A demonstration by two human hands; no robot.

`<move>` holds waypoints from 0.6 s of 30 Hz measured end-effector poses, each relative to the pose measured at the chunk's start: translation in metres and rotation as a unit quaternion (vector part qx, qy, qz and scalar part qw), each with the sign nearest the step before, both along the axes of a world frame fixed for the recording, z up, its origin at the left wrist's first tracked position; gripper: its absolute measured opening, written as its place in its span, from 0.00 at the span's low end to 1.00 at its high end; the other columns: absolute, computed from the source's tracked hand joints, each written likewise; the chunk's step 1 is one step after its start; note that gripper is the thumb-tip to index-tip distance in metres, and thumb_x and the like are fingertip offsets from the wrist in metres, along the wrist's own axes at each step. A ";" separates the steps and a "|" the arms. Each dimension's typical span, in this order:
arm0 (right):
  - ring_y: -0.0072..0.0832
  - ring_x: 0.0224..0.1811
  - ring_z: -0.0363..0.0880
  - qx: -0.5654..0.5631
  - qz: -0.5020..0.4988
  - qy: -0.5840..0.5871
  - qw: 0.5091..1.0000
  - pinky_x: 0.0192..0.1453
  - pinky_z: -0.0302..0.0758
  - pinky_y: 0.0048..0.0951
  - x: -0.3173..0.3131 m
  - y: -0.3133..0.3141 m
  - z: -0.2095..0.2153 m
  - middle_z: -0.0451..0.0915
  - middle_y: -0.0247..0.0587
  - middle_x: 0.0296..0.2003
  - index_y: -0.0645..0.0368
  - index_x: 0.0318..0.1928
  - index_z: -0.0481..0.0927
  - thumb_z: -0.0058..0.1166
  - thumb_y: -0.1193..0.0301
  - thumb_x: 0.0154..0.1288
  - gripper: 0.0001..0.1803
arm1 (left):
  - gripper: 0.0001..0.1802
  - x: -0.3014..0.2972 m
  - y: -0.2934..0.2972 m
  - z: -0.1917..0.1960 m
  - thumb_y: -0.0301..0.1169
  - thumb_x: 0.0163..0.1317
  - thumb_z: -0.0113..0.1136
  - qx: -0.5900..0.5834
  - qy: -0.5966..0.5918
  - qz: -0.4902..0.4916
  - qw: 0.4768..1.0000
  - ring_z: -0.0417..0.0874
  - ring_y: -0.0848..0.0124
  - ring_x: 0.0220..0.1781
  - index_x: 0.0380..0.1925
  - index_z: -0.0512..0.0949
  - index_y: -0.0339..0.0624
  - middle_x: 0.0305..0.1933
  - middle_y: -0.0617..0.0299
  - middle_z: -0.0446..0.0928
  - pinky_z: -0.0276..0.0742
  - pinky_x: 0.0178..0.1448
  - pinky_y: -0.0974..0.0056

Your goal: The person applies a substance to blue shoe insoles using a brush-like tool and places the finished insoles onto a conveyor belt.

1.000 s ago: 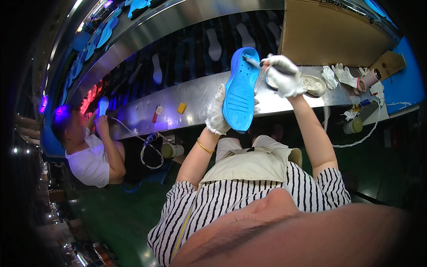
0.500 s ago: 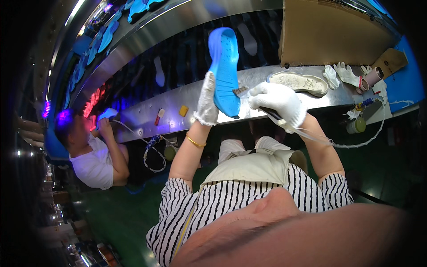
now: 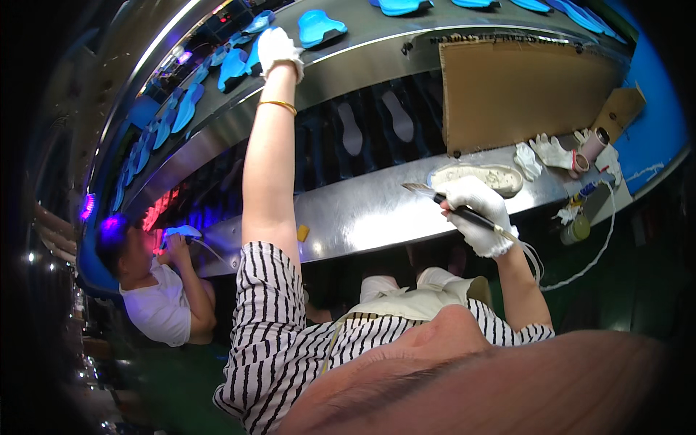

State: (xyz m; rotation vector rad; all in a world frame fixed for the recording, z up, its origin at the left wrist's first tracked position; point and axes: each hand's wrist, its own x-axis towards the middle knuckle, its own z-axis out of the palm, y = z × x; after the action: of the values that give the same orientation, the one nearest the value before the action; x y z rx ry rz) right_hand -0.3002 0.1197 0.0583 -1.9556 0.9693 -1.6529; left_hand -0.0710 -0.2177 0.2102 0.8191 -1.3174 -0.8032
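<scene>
- A blue sole [image 3: 253, 61] lies on the upper conveyor [image 3: 362, 23], partly hidden beside the gloved left hand [image 3: 280, 52], long axis running roughly away from the person.
- The left hand, arm outstretched, is nearer; its finger grip cannot be told.
- Well apart, the right hand [image 3: 480, 199] pinches a dark-handled brush [image 3: 471, 215] above the metal bench [image 3: 348, 226].
</scene>
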 end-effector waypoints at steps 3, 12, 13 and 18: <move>0.32 0.37 0.79 0.063 -0.028 -0.027 0.997 0.43 0.76 0.29 -0.014 0.002 -0.018 0.80 0.41 0.33 0.61 0.32 0.77 0.59 0.88 0.44 0.14 | 0.15 0.001 0.004 -0.010 0.30 0.60 0.51 -0.251 -0.332 0.232 0.879 0.78 0.60 0.49 0.47 0.77 0.45 0.45 0.54 0.78 0.72 0.56 0.60; 0.29 0.34 0.78 0.070 -0.064 -0.082 0.992 0.39 0.77 0.27 -0.009 -0.005 -0.024 0.78 0.41 0.32 0.62 0.33 0.77 0.59 0.88 0.46 0.13 | 0.34 0.082 0.000 0.027 0.55 0.51 0.57 -0.192 -0.724 0.254 0.611 0.74 0.55 0.56 0.57 0.72 0.54 0.55 0.52 0.75 0.67 0.60 0.58; 0.30 0.33 0.78 0.020 -0.092 -0.053 0.994 0.38 0.76 0.27 -0.008 -0.007 -0.025 0.78 0.40 0.31 0.61 0.32 0.78 0.61 0.87 0.46 0.12 | 0.32 0.094 -0.006 0.024 0.53 0.53 0.59 -0.103 -0.693 0.216 0.680 0.75 0.55 0.56 0.57 0.73 0.52 0.54 0.50 0.76 0.68 0.60 0.59; 0.34 0.36 0.81 -0.040 -0.070 0.038 0.996 0.38 0.77 0.26 -0.015 -0.005 -0.022 0.80 0.48 0.38 0.61 0.34 0.78 0.61 0.90 0.44 0.16 | 0.34 0.134 -0.023 0.011 0.59 0.55 0.55 0.043 -0.671 0.210 0.710 0.76 0.56 0.57 0.57 0.73 0.53 0.55 0.50 0.76 0.69 0.60 0.59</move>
State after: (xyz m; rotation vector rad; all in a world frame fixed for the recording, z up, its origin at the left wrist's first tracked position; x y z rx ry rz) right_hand -0.3148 0.1145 0.0364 -2.0570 1.1089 -1.7286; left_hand 0.0626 -0.2410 0.2208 1.8642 -2.1852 0.2943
